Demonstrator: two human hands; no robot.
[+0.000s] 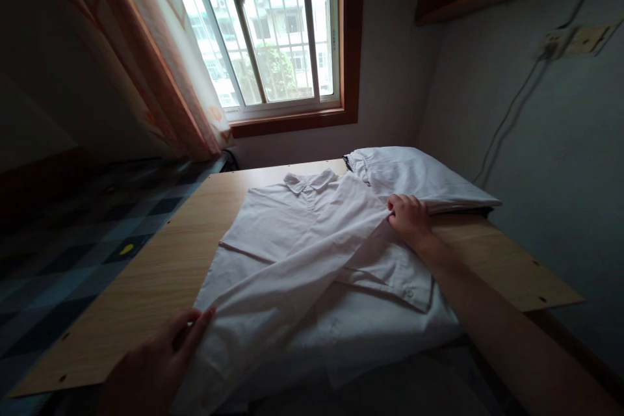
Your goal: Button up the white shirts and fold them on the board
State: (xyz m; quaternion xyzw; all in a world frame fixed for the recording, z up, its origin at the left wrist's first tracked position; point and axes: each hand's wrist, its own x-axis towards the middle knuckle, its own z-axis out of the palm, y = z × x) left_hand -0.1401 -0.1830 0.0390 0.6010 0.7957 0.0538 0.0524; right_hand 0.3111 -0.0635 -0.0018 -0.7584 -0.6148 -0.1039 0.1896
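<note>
Work surface: a light wooden board [146, 286] lies flat, reaching from the near left edge of the view toward the window [273, 26].
Garment: a white shirt [312, 260] lies spread on the board, collar [309, 181] toward the window, hem hanging over the near edge.
Fold: one side panel with its sleeve lies diagonally across the shirt front, running from the far right down to the near left.
Left hand: the left hand [156, 357] rests at the near-left corner of the shirt, fingers extended and flat on the fabric edge; nothing is enclosed in it.
Right hand: the right hand [409, 218] sits at the far-right shoulder area, fingers curled over the fabric at the top of the fold; whether they pinch the cloth or only press it cannot be told.
Adjacent item: a stack of folded white cloth [419, 179] lies just beyond the right hand, at the far right of the board.
Background: a patterned curtain [160, 65] hangs left of the window; a cable [507, 117] runs down the right wall.
</note>
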